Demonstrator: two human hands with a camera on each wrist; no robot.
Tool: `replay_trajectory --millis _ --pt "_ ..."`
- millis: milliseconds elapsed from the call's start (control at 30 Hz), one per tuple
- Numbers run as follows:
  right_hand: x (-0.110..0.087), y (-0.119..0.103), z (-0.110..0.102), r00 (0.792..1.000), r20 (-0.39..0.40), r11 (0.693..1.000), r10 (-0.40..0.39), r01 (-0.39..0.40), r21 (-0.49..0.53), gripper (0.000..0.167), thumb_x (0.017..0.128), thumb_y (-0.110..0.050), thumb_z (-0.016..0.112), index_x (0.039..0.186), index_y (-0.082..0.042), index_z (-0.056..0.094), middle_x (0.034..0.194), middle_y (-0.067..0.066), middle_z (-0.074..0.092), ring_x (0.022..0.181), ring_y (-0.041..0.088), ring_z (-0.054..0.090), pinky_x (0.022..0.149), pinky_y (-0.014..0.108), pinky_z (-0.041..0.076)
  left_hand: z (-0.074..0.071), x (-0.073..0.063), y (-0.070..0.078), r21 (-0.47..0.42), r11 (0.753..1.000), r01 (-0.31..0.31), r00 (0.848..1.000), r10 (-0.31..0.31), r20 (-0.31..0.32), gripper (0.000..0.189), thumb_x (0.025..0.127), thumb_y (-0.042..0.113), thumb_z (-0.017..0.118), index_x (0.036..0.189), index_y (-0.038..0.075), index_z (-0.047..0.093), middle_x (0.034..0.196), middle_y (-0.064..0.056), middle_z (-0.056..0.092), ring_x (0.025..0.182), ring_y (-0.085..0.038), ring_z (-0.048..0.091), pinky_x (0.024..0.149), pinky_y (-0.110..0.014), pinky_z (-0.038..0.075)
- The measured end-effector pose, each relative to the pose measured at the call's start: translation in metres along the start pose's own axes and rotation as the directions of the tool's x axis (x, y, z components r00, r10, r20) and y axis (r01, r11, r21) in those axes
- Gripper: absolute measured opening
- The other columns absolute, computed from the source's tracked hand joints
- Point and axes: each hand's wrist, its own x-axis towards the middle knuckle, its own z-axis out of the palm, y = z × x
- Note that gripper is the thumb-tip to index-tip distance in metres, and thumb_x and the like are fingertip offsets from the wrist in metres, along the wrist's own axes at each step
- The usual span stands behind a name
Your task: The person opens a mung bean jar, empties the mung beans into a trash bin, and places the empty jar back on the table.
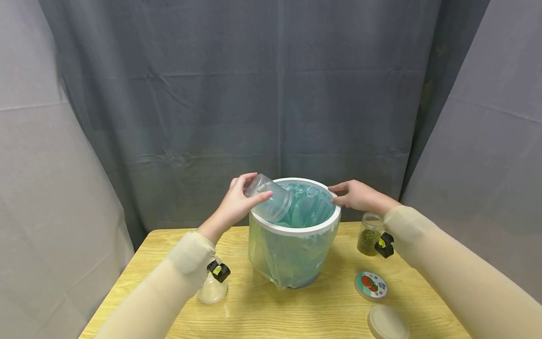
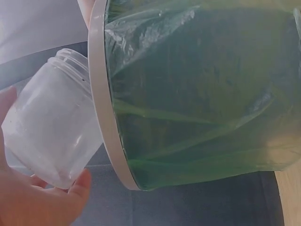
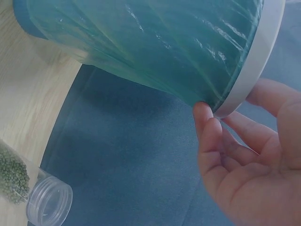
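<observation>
My left hand (image 1: 236, 202) grips a clear plastic jar (image 1: 271, 197) at the white rim of a trash bin (image 1: 292, 256). The jar is tilted, its open mouth facing into the bin. In the left wrist view the jar (image 2: 54, 122) looks see-through, with no contents showing. A thin green bag (image 1: 306, 207) lines the bin and hangs down over its outside. My right hand (image 1: 360, 195) holds the bin's rim on the far right. Its fingertips press the bag just under the white rim (image 3: 256, 61) in the right wrist view.
Right of the bin stands an open jar of small green beans (image 1: 368, 240). In front of it lie a round lid with a red picture (image 1: 371, 285) and a plain cream lid (image 1: 387, 322). A clear container (image 1: 212, 291) sits under my left wrist on the wooden table (image 1: 271, 313).
</observation>
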Motion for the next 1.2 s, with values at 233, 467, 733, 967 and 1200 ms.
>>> replay_trajectory --millis 233,467,733,967,1200 --pt "-0.001 0.001 0.0 1.0 0.001 1.0 0.007 -0.007 0.011 0.057 0.105 -0.028 0.06 0.154 -0.004 0.045 0.151 0.025 0.051 0.119 0.038 0.063 0.104 0.056 0.049 -0.003 -0.002 -0.004 0.01 1.0 0.007 1.0 -0.008 0.027 0.08 0.089 0.039 0.078 0.155 0.014 0.04 0.153 -0.016 0.035 0.139 -0.034 0.045 0.117 -0.05 0.04" --pt "0.0 0.003 0.0 1.0 0.003 0.999 0.02 -0.02 0.027 0.058 0.104 -0.028 0.061 0.155 -0.006 0.045 0.153 0.025 0.05 0.123 0.041 0.062 0.107 0.058 0.048 -0.012 -0.005 -0.006 0.03 0.999 0.025 0.999 -0.026 0.039 0.081 0.089 0.038 0.079 0.156 0.016 0.039 0.152 -0.016 0.035 0.135 -0.036 0.047 0.111 -0.05 0.045" --pt "0.0 0.004 -0.001 1.0 0.004 1.0 0.012 -0.012 0.027 0.058 0.105 -0.029 0.06 0.155 -0.005 0.044 0.153 0.026 0.05 0.121 0.04 0.063 0.106 0.058 0.048 -0.021 -0.009 -0.006 0.04 0.999 0.009 0.997 -0.012 0.075 0.083 0.085 0.032 0.084 0.154 0.018 0.039 0.149 -0.017 0.036 0.136 -0.037 0.046 0.106 -0.052 0.05" --pt "0.001 0.004 -0.001 1.0 0.002 1.0 0.006 -0.006 0.019 0.059 0.105 -0.03 0.06 0.155 -0.005 0.044 0.151 0.026 0.051 0.118 0.037 0.064 0.104 0.057 0.049 -0.025 -0.008 -0.01 0.016 1.0 -0.008 0.995 0.007 0.102 0.08 0.084 0.026 0.085 0.149 0.014 0.04 0.147 -0.019 0.041 0.133 -0.038 0.05 0.103 -0.051 0.052" --pt "0.001 0.005 -0.001 1.0 -0.002 1.0 -0.006 0.006 0.005 0.058 0.106 -0.03 0.058 0.155 -0.004 0.043 0.147 0.026 0.055 0.117 0.036 0.064 0.103 0.056 0.05 -0.028 -0.008 -0.013 0.007 1.0 -0.008 0.992 0.007 0.125 0.077 0.086 0.022 0.084 0.147 0.011 0.039 0.143 -0.02 0.051 0.124 -0.037 0.062 0.093 -0.043 0.057"
